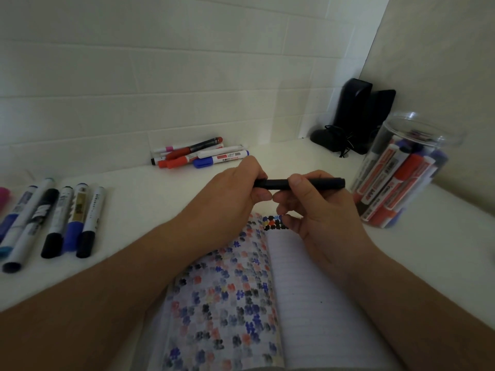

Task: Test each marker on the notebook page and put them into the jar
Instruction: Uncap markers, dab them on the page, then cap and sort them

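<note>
Both hands hold one black marker level above the top edge of the open notebook. The left hand has its fingers curled round the marker's left end, so that end is hidden inside the fist. The right hand pinches the barrel near its middle between thumb and forefinger, with the other fingers loosely curled beneath. The marker's right end sticks out past the right hand, pointing toward the jar. Whether the cap is on or coming off cannot be told.

The notebook lies flat on the white table, its left page covered in small blue, black and red blots, its right page lined and nearly bare. Right of the notebook and just beyond the right hand stands the clear jar, already holding many red, blue and black markers. Left of the notebook, well apart, a row of markers lies side by side. Behind the notebook, against the wall, lies a small heap of markers.
</note>
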### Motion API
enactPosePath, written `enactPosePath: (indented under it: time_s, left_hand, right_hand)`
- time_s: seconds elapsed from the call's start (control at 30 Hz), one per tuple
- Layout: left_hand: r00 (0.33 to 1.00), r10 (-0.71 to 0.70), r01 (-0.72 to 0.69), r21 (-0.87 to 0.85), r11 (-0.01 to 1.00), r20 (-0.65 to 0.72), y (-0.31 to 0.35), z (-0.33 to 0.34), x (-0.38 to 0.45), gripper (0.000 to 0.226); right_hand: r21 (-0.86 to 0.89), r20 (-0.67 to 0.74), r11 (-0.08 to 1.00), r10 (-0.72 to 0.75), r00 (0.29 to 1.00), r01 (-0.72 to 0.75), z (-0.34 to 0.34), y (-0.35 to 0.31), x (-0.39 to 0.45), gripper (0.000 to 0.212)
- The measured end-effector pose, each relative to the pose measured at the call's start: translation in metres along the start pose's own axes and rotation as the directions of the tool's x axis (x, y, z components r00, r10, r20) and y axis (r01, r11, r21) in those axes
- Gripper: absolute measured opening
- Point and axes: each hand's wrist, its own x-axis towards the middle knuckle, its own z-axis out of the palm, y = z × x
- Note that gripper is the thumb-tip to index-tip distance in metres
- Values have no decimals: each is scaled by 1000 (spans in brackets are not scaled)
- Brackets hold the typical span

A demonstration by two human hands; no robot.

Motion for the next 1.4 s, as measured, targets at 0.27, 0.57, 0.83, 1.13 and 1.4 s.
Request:
enactPosePath:
  time_s: [0.27,0.57,0.83,1.13,1.4]
  left_hand:
    - [997,53,-58,81,995,64,-10,0,0,13]
    - [999,5,-12,184,983,37,-12,-22,-7,17]
    - [952,-307,295,307,905,-11,-23,-73,-57,15]
    - [838,-544,477,554,682,-52,-50,-102,-86,27]
    - [906,-420,234,762,604,56,-62,-105,-91,26]
  right_hand:
    - [-112,31,993,-30,999,33,-1,3,1,19]
    - [-398,244,912,2,970,98,10,5,-9,50]
    - [-710,612,423,-26,791,563,17,11,-24,50]
    - [-692,684,353,44,728,629,20,11,-28,37]
    - [-737,651,273,45,758,618,20,10,-32,48]
